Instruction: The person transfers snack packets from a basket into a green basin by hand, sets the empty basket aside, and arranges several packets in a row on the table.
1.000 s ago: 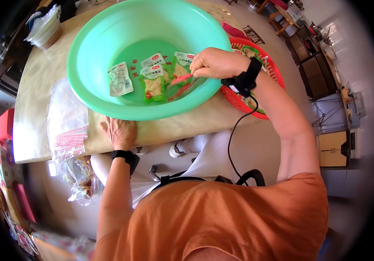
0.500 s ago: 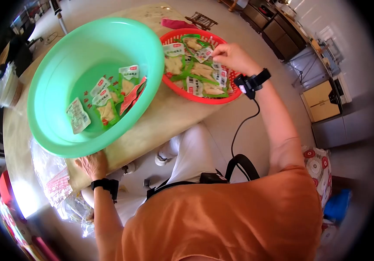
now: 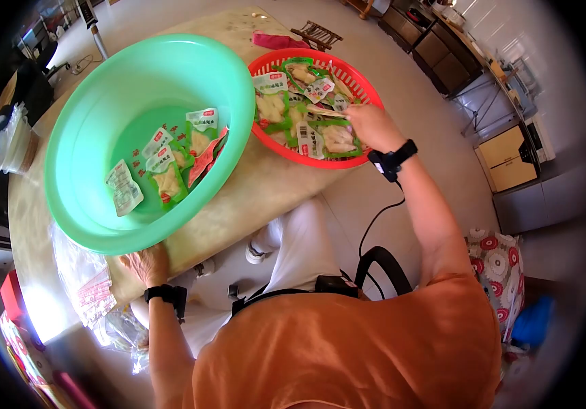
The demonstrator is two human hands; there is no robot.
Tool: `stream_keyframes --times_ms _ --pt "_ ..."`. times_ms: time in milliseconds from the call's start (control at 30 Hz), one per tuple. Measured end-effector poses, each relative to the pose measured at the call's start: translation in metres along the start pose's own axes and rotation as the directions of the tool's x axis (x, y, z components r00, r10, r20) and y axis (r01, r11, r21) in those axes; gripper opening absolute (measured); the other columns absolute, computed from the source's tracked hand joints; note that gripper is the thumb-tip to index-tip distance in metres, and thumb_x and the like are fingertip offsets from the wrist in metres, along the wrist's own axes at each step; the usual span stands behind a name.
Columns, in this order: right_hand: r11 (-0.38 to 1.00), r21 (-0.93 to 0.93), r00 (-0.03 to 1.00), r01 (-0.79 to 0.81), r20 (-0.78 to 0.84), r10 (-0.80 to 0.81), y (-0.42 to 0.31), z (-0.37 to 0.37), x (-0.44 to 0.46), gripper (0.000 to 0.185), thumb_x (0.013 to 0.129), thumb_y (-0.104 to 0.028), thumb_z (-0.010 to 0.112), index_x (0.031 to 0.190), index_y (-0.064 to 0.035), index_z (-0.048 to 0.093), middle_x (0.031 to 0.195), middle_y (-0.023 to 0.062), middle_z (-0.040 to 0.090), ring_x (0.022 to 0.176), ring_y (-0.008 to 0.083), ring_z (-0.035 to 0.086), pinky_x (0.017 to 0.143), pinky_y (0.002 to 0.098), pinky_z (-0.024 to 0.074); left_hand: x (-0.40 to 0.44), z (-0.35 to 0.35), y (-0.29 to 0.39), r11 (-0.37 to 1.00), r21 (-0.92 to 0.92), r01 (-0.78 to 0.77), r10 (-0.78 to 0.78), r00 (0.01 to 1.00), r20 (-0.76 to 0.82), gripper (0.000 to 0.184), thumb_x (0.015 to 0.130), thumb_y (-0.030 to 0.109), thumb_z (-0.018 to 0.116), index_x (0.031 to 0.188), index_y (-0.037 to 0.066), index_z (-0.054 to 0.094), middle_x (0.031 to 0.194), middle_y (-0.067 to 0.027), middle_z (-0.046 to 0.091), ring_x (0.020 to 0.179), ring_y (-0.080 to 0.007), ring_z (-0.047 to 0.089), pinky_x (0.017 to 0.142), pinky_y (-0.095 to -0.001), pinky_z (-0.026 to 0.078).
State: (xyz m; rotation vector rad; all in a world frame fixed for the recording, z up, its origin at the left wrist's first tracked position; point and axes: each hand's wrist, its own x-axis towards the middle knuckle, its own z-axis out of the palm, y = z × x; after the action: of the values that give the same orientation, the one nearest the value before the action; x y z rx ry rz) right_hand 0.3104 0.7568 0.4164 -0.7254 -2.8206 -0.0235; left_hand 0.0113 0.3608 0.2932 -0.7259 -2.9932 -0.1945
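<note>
My right hand (image 3: 372, 127) is closed on the edge of a sealed food packet (image 3: 328, 112) in the red basket (image 3: 364, 88). That packet shows nearly edge-on. Around it lie several clear packets with green borders, white labels and pale food inside, one of them a packet (image 3: 338, 138) just below my fingers. My left hand (image 3: 146, 264) lies on the table edge, right under the rim of the green basin (image 3: 74, 123), with its fingertips partly hidden; it holds nothing that I can see. Inside the basin are several packets (image 3: 168, 184) and a red packet (image 3: 205, 162).
The pale table (image 3: 238, 211) carries both containers. Crumpled clear plastic wrap (image 3: 81, 273) hangs at its left edge. A pink cloth (image 3: 278, 41) lies behind the basket. A black cable (image 3: 374, 218) runs from my right wrist. Stacked clear containers (image 3: 17, 143) stand at the far left.
My right hand has moved down and slightly right within the basket, and the packet at its fingers has tilted up. The left hand stays at the table edge.
</note>
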Motion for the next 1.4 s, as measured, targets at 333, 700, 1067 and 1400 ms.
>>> stream_keyframes --times_ms 333,700,1067,1400 --pt "0.104 0.933 0.916 -0.344 0.310 0.253 -0.027 0.002 0.074 0.021 0.093 -0.019 0.049 0.101 -0.0013 0.056 0.091 0.0044 0.060 0.081 0.0129 0.059 0.068 0.0273 0.0488 0.000 0.000 0.001 0.996 -0.071 0.051 -0.052 0.999 -0.016 0.040 0.081 0.034 0.051 0.112 0.008 0.055 0.114 -0.0126 0.056 0.111 -0.0288 0.046 0.097 -0.0541 0.025" --pt "0.121 0.901 0.884 -0.417 0.371 0.283 -0.040 0.051 0.114 0.012 0.085 -0.014 0.054 0.081 -0.0060 0.061 0.068 0.0017 0.059 0.052 0.0113 0.054 0.044 0.0267 0.0397 0.002 0.003 -0.005 0.986 -0.152 0.072 -0.079 0.996 -0.041 0.035 0.078 0.028 0.053 0.107 0.010 0.060 0.114 -0.0091 0.055 0.116 -0.0267 0.041 0.099 -0.0530 0.023" --pt "0.272 0.953 0.886 0.135 -0.239 0.397 -0.101 -0.066 0.175 0.030 0.078 -0.010 0.068 0.102 0.0056 0.059 0.083 0.0081 0.065 0.065 0.0126 0.062 0.055 0.0240 0.0489 0.002 -0.005 -0.007 0.973 -0.214 0.090 -0.084 0.996 0.040 0.045 0.083 0.028 0.049 0.125 0.010 0.048 0.136 -0.0088 0.039 0.132 -0.0282 0.024 0.101 -0.0607 0.018" --pt "0.104 0.947 0.947 -0.303 0.312 -0.081 -0.169 0.010 0.190 0.029 0.084 -0.014 0.061 0.109 0.0017 0.056 0.098 0.0081 0.061 0.086 0.0135 0.059 0.075 0.0280 0.0487 0.001 -0.007 -0.004 0.975 -0.209 0.076 -0.088 0.995 -0.050 0.041 0.082 0.029 0.049 0.119 0.010 0.051 0.126 -0.0098 0.046 0.124 -0.0275 0.034 0.102 -0.0567 0.019"
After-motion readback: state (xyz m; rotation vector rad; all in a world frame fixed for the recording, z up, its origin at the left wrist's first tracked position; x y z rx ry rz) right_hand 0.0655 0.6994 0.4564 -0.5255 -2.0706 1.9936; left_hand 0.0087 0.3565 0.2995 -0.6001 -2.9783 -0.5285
